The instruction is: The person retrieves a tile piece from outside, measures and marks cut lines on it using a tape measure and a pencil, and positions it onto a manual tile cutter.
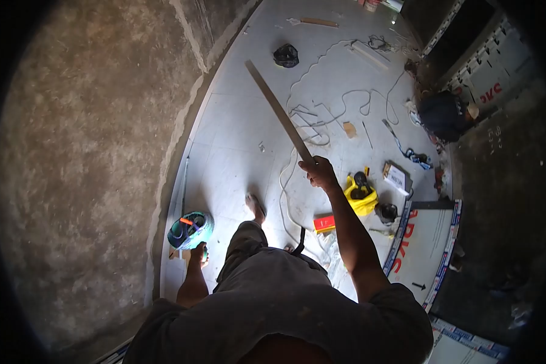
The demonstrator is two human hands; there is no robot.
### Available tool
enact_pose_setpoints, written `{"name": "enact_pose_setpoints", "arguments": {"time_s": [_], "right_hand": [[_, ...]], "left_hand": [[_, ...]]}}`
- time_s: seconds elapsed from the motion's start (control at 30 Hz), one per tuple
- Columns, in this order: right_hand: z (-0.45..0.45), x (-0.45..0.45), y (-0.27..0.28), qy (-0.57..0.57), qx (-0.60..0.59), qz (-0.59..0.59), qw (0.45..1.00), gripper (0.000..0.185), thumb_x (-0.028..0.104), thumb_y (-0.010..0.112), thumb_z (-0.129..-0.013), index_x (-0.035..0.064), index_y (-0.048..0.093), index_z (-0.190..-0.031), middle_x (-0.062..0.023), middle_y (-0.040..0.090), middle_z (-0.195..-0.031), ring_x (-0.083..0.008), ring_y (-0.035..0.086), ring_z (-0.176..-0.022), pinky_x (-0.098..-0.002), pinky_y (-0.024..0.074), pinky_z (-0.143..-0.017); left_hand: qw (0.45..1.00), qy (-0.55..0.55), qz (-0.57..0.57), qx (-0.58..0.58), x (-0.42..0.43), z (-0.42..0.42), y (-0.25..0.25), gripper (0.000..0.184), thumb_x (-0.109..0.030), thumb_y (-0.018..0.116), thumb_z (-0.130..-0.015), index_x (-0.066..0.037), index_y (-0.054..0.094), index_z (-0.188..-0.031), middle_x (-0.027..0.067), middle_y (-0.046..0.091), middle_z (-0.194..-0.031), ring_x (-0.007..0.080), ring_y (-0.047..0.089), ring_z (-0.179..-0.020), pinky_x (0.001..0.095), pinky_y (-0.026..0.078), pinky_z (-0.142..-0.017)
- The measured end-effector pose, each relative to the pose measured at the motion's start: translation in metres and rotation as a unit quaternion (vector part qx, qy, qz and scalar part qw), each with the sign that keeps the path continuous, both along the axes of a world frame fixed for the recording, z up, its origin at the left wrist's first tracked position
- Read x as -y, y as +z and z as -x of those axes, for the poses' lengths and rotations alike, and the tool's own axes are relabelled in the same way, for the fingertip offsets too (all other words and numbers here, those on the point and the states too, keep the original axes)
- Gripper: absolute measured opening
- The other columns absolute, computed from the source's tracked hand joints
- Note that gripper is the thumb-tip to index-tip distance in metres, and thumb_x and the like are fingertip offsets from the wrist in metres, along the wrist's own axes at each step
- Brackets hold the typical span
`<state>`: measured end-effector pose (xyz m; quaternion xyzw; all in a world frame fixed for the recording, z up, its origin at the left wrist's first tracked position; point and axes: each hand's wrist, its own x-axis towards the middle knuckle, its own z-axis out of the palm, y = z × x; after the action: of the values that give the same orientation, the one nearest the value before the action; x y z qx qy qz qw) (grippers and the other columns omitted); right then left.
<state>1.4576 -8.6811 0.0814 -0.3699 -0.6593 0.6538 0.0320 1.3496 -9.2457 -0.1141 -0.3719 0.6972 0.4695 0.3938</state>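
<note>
In the head view my right hand (pixel 318 172) is closed around the lower end of a long, flat, narrow strip (pixel 279 112). The strip slants up and to the left over the floor; its material is hard to tell. My left hand (pixel 199 255) is low on the left, its fingers closed on a small green thing (pixel 205 252) that shows only in part. Just above that hand is a teal basket (pixel 207 225) with an orange-handled tool (pixel 186 221) and other items inside. Whether the green thing belongs to the basket, I cannot tell.
A white cable (pixel 346 97) winds across the tiled floor (pixel 224 121). On the right are a yellow bag (pixel 363 200), a red box (pixel 324 224), a white box (pixel 394 178) and wrapped panels (pixel 428 242). A person (pixel 446 115) crouches by the right wall. A bare wall (pixel 91 151) rises left.
</note>
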Motion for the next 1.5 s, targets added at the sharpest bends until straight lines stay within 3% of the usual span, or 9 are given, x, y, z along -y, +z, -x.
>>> {"name": "enact_pose_setpoints", "arguments": {"time_s": [0.2, 0.3, 0.5, 0.53, 0.83, 0.87, 1.07, 1.23, 1.5], "right_hand": [[0.083, -0.109, -0.161, 0.073, 0.268, -0.119, 0.953, 0.048, 0.052, 0.077, -0.077, 0.0081, 0.06, -0.072, -0.0051, 0.061, -0.059, -0.0185, 0.059, -0.047, -0.0351, 0.0468, -0.045], [0.023, -0.113, -0.226, -0.037, 0.308, 0.053, 0.949, 0.034, 0.036, 0.075, -0.084, 0.0092, 0.058, -0.071, -0.0015, 0.038, -0.045, -0.0183, 0.04, -0.035, -0.0376, 0.0322, -0.036], [-0.03, -0.095, -0.186, -0.205, 0.511, 0.198, 0.811, 0.034, 0.031, 0.073, -0.086, 0.0088, 0.062, -0.109, -0.0103, 0.06, -0.078, -0.0225, 0.06, -0.061, -0.0448, 0.0551, -0.06], [-0.042, -0.097, -0.209, -0.218, 0.548, 0.217, 0.778, 0.04, 0.026, 0.075, -0.085, 0.0056, 0.062, -0.116, -0.0143, 0.066, -0.077, -0.0226, 0.063, -0.055, -0.0401, 0.0519, -0.045], [0.127, -0.267, -0.319, -0.224, 0.488, 0.231, 0.812, 0.035, 0.027, 0.081, -0.077, 0.0041, 0.062, -0.095, -0.0108, 0.057, -0.072, -0.0236, 0.058, -0.06, -0.0416, 0.0467, -0.048], [0.175, -0.297, -0.312, -0.394, 0.39, 0.21, 0.805, 0.033, 0.03, 0.083, -0.075, 0.0061, 0.063, -0.086, -0.0089, 0.052, -0.064, -0.021, 0.051, -0.051, -0.0399, 0.0421, -0.044], [0.479, -0.607, -0.264, -0.144, 0.325, 0.095, 0.93, 0.049, 0.044, 0.076, -0.081, 0.0032, 0.057, -0.059, -0.009, 0.054, -0.05, -0.0204, 0.054, -0.038, -0.0369, 0.043, -0.036], [0.675, -0.784, -0.153, -0.154, 0.066, 0.12, 0.979, 0.051, 0.057, 0.062, -0.089, 0.0059, 0.057, -0.082, -0.0087, 0.055, -0.06, -0.0185, 0.051, -0.039, -0.0338, 0.0433, -0.036], [0.817, -0.931, -0.085, -0.206, 0.008, 0.154, 0.966, 0.041, 0.046, 0.057, -0.095, 0.0053, 0.062, -0.087, -0.0069, 0.059, -0.061, -0.0164, 0.058, -0.047, -0.0298, 0.0459, -0.04]], "left_hand": [[0.998, 0.041, -0.002, -0.041, -0.041, 0.153, -0.056, 0.032, -0.042, 0.066, -0.082, -0.013, 0.058, -0.09, 0.0062, 0.056, -0.072, 0.0206, 0.054, -0.061, 0.0371, 0.044, -0.053], [0.997, 0.002, 0.077, 0.011, -0.087, 0.248, -0.039, 0.038, -0.039, 0.066, -0.08, -0.014, 0.058, -0.108, 0.0091, 0.056, -0.094, 0.0246, 0.057, -0.082, 0.0418, 0.048, -0.066], [0.997, -0.048, 0.056, -0.033, -0.251, 0.475, -0.022, 0.033, -0.042, 0.067, -0.08, -0.011, 0.056, -0.081, 0.0076, 0.054, -0.069, 0.0219, 0.055, -0.063, 0.0376, 0.043, -0.053], [0.993, -0.096, 0.058, -0.031, -0.291, 0.516, -0.013, 0.035, -0.044, 0.066, -0.08, -0.012, 0.054, -0.076, 0.0063, 0.053, -0.064, 0.0209, 0.052, -0.056, 0.0361, 0.04, -0.048], [0.952, -0.269, 0.07, -0.127, -0.625, 0.726, 0.021, 0.036, -0.043, 0.064, -0.075, -0.015, 0.049, -0.058, 0.0006, 0.044, -0.05, 0.0161, 0.042, -0.039, 0.0329, 0.033, -0.038], [0.953, -0.27, 0.074, -0.117, -0.649, 0.735, 0.025, 0.036, -0.043, 0.064, -0.075, -0.014, 0.05, -0.058, 0.0008, 0.045, -0.05, 0.0165, 0.043, -0.039, 0.0339, 0.034, -0.038], [0.948, -0.284, 0.135, -0.051, -0.732, 0.79, 0.001, 0.035, -0.049, 0.064, -0.077, -0.017, 0.055, -0.067, -0.0003, 0.049, -0.055, 0.0153, 0.045, -0.043, 0.0317, 0.036, -0.042], [0.98, -0.159, 0.091, 0.08, -0.801, 0.893, -0.023, 0.041, -0.052, 0.061, -0.079, -0.012, 0.055, -0.07, 0.0047, 0.054, -0.061, 0.0205, 0.051, -0.049, 0.0365, 0.04, -0.045], [0.991, -0.124, 0.055, -0.014, -1.066, 1.103, -0.059, 0.032, -0.054, 0.05, -0.09, -0.024, 0.055, -0.08, 0.0016, 0.054, -0.069, 0.0224, 0.056, -0.063, 0.0473, 0.05, -0.06]]}}
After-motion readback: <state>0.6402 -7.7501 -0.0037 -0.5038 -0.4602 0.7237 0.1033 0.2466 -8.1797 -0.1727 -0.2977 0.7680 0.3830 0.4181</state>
